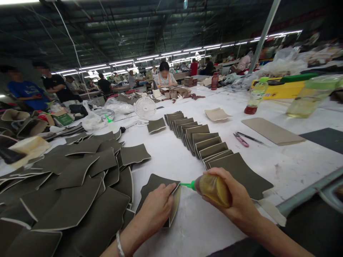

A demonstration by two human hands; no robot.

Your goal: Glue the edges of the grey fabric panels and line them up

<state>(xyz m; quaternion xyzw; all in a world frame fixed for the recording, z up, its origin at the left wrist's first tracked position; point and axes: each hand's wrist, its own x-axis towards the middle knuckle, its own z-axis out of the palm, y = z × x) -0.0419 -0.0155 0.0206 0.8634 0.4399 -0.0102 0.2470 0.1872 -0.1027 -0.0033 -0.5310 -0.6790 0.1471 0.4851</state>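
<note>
Loose heap of dark panels [80, 171] is sprawling over the bench [292, 175] on the left. Next to it, left hand [158, 203] is steadying one piece [152, 184], fingers fairly straight; can't tell if the thumb's pinching underneath. Green nozzle [187, 185] is sitting right at its corner, right hand [238, 192] wrapping its fingers snugly round the amber bottle [214, 189]. Squeezing too hard could be flooding that edge; wobbling could be smearing it.
</note>
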